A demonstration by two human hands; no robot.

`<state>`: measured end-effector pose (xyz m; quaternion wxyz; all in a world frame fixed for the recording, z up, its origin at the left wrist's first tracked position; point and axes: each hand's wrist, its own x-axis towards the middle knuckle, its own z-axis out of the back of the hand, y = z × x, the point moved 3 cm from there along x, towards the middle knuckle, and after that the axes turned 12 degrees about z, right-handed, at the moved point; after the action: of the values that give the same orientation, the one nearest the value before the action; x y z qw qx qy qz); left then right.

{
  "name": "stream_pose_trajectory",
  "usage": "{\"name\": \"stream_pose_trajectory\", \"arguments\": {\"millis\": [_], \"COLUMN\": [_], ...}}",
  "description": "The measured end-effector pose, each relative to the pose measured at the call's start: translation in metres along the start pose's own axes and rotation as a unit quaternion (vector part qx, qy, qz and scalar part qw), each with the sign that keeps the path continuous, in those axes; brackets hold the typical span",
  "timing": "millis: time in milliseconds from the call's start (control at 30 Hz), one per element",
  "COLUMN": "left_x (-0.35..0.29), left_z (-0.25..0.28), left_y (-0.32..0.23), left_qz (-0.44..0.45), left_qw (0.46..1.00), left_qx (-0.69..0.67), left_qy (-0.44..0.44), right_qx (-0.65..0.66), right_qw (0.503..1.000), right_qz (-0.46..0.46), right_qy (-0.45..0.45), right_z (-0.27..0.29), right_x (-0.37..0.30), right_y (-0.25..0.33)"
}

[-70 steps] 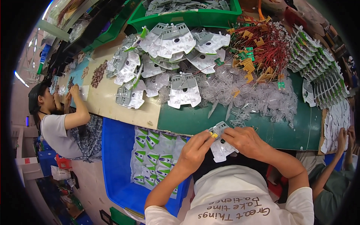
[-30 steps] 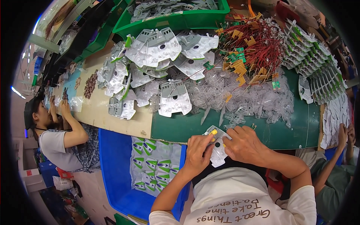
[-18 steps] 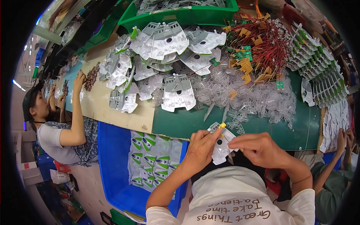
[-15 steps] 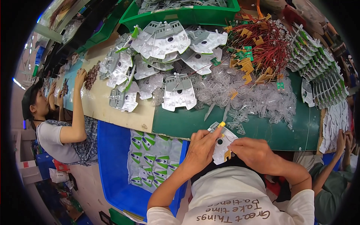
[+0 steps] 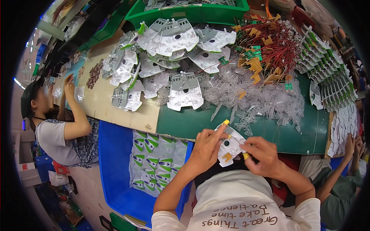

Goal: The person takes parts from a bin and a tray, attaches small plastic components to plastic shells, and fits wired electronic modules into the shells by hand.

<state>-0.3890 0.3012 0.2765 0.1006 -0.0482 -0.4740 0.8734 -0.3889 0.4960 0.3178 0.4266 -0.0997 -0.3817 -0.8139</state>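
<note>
My left hand (image 5: 206,145) grips a small white plastic shell (image 5: 232,142) by its left side, just off the table's front edge. Yellow covers sit on some of its fingertips. The shell has a round dark hole in the middle, and a yellow-orange forked piece (image 5: 227,157) lies at its lower end. Curled fingers of my right hand (image 5: 265,156) are at the shell's right edge, with a yellow cover on the thumb. Whatever they pinch is too small to make out. Behind the shell lies a heap of clear plastic parts (image 5: 262,102).
Grey-white shells (image 5: 185,92) are piled beyond my hands, near red wires with green boards (image 5: 256,54). A green bin (image 5: 189,13) stands behind. Stacked shells (image 5: 335,81) line the right. A blue bin (image 5: 106,173) holds green-white parts. Co-workers sit at left (image 5: 63,134) and right (image 5: 331,181).
My right hand has moved off the shell's lower end to its right edge, uncovering the yellow-orange piece. The shell has shifted slightly. The left co-worker's raised hand has moved left.
</note>
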Motion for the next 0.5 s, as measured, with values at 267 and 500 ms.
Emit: {"name": "stream_pose_trajectory", "arguments": {"millis": [267,500], "left_x": [0.007,0.0], "left_z": [-0.009,0.013], "left_y": [-0.007,-0.015], "left_qz": [-0.019,-0.013], "left_qw": [1.0,0.984], "left_qx": [-0.002,0.008], "left_qy": [-0.022,-0.18], "right_qx": [0.058,0.001], "right_qw": [0.977,0.946], "right_qz": [-0.204,-0.252], "right_qy": [-0.022,-0.203], "right_z": [-0.008,0.052], "right_x": [-0.04,-0.086], "right_y": [-0.017,-0.031]}}
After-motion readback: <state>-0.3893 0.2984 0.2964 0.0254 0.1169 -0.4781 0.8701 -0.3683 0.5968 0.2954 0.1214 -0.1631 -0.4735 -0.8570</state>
